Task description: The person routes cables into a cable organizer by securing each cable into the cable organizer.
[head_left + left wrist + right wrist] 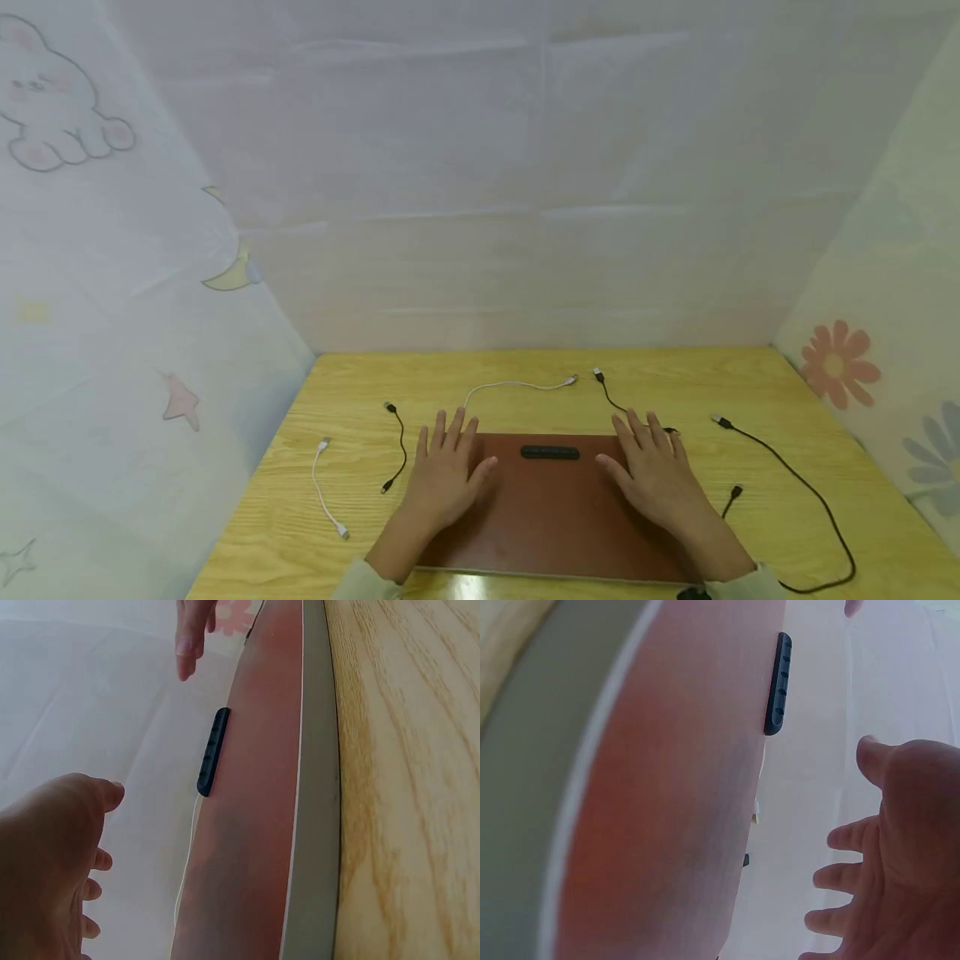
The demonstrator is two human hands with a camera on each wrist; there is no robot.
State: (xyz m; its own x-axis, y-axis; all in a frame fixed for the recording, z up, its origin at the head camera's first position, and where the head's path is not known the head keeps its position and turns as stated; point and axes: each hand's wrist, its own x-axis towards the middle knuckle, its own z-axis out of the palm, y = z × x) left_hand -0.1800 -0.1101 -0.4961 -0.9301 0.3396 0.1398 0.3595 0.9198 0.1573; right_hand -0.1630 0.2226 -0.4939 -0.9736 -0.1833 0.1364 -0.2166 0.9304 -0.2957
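Observation:
A brown rectangular board (551, 521) lies at the table's near edge. Along its far side sits a black slotted cable holder (550, 452), a narrow bar whose notches show in the left wrist view (214, 752) and the right wrist view. My left hand (446, 475) hovers over the board's left side, fingers spread and pointing away from me. Over the right side my right hand (654, 475) is held the same way, palm down. Both wrist views show a gap between the hands and the board. Neither hand holds anything.
Left of the board lie a short white cable (320, 492) and a short black cable (403, 442). Behind it are a white cable (517, 383) and a black cable (611, 400), partly hidden by my right hand. A longer black cable (813, 492) curves at right, near another black plug (737, 492).

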